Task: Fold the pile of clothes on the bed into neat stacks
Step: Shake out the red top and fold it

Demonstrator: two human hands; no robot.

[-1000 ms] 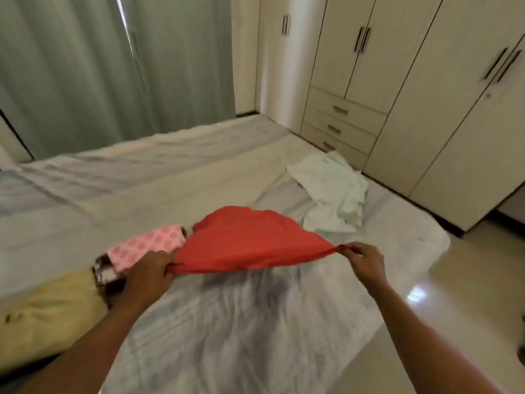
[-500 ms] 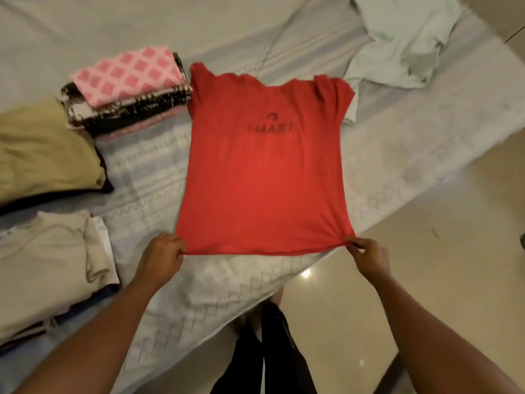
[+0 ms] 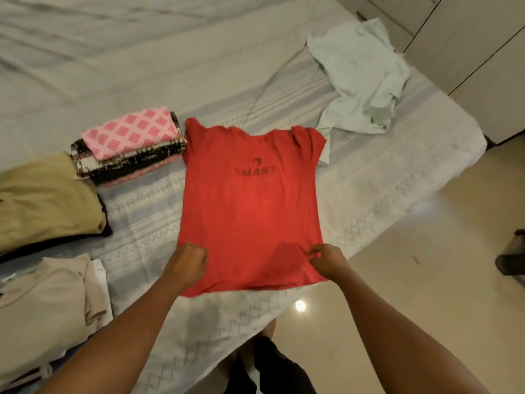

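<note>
While shirt lies flat, left hand touches it; right hand too

A: What else do we see here?
B: We see a cream wardrobe top right, a glossy floor with 1 glare spot, and a dark object at its right edge.

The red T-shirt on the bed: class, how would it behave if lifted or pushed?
Probably floppy: the red T-shirt lies flat on the bed, creased at one sleeve. Likely light, since the fabric looks thin. Pushed, it would probably bunch rather than slide whole, like the crumpled pale garment beyond it.
</note>
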